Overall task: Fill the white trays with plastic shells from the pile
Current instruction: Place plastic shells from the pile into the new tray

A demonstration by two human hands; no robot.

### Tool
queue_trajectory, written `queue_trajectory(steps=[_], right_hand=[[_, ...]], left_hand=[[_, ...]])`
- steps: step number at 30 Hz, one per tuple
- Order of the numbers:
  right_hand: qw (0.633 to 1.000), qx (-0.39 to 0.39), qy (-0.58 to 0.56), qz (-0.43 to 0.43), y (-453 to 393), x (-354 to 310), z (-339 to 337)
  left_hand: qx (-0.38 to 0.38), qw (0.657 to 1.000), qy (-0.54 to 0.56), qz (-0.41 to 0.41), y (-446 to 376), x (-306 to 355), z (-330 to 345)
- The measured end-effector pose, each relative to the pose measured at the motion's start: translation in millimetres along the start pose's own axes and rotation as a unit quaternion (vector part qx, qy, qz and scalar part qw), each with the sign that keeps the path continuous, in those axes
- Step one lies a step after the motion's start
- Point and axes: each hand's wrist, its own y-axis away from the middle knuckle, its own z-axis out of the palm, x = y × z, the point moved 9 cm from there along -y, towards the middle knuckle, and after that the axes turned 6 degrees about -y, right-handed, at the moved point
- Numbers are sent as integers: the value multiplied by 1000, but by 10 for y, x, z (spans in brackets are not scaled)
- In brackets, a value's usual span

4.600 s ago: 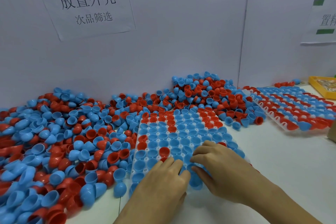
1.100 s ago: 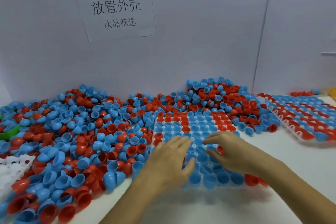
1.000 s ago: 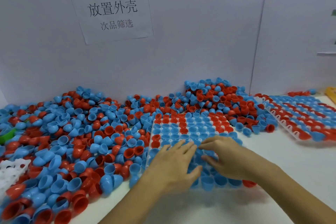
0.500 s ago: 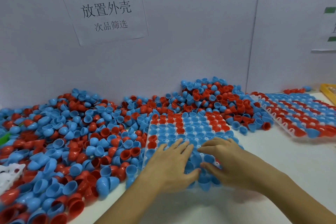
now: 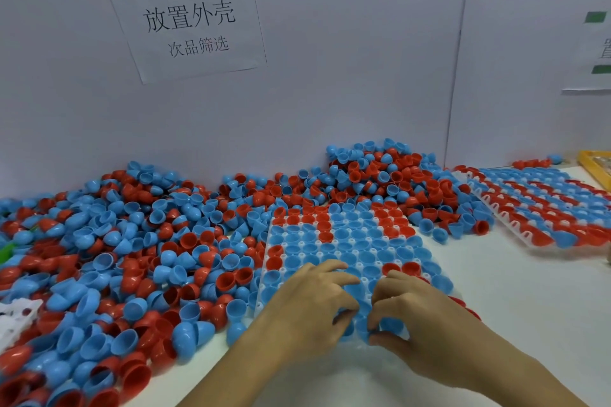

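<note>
**Near rows of the centre tray under final seating**

Both hands work side by side at the near edge of the white tray (image 5: 268, 253) on the bench (image 5: 515, 301). The left hand (image 5: 310, 311) lies over the near-left cells with fingers curled, fingertips down among the blue shells; whether its grip holds a shell cannot be told. The right hand (image 5: 420, 317) has thumb and forefinger drawn together in a narrow pinch at a blue shell (image 5: 385, 324) in the near row, apparently seating it.

Change noted: compared with half a second ago, the left fingers, then spread flat over the tray, are now curled, and the right hand has closed from a loose hover into a pinch. Over the last few seconds both hands have kept to this same near portion of the tray. In my judgement, the work has passed from sweeping to placing single shells in the last cells.

The visible cells are filled, mostly blue with red shells (image 5: 400, 268) interspersed; cells under the hands are hidden. The pile of shells (image 5: 139, 248) lies to the left and behind, touching the tray's far edge. A second filled tray (image 5: 535, 205) lies at right, apart. Part of an empty white tray (image 5: 15, 317) shows at far left, half buried. This tray appears nearly complete.
</note>
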Motion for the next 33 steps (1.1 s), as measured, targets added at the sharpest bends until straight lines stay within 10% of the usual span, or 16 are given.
queue_trajectory(steps=[33], right_hand=[[999, -12, 29, -15, -1, -56, -5]], left_hand=[[74, 997, 4, 37, 300, 117, -173]])
